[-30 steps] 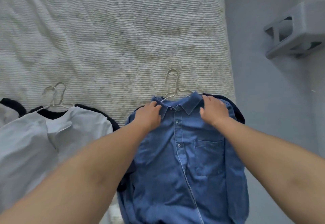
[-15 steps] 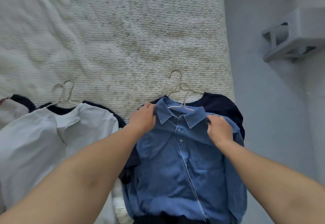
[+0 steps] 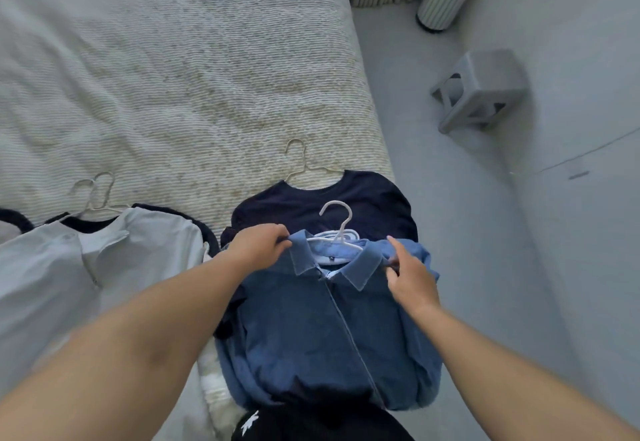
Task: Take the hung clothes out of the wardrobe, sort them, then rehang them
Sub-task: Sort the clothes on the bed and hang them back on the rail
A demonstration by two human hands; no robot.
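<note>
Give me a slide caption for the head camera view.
Both hands hold a blue denim shirt over a navy top on the bed.

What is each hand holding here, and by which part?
Left hand grips the blue denim shirt at its left collar and shoulder; right hand pinches the right shoulder beside the collar.
</note>
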